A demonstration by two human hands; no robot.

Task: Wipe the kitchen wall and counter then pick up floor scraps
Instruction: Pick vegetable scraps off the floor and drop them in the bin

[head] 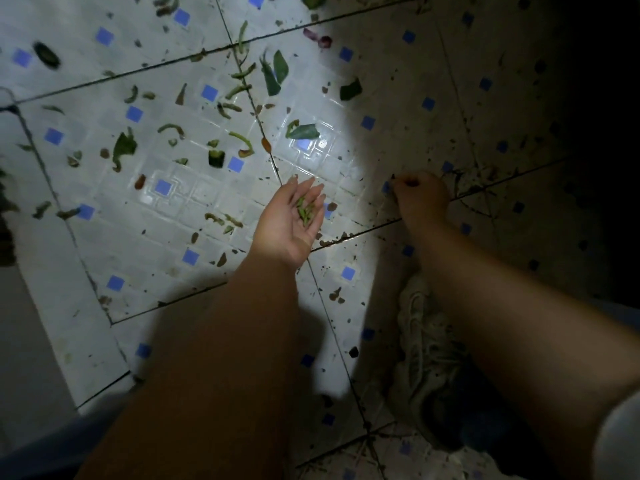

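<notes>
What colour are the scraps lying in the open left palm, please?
Green, seen in the head view: scraps lying on the left hand.

floor (180,216): white tiles, blue squares | dark grout | right side shadowed

Your forearms are bare from wrist to elbow, with no watch, ring or band showing on your left hand (289,223) or your right hand (420,199). A pale short sleeve (620,441) edges your right upper arm. You wear a light knit lace-up sneaker (424,344) with a dark opening.
</notes>
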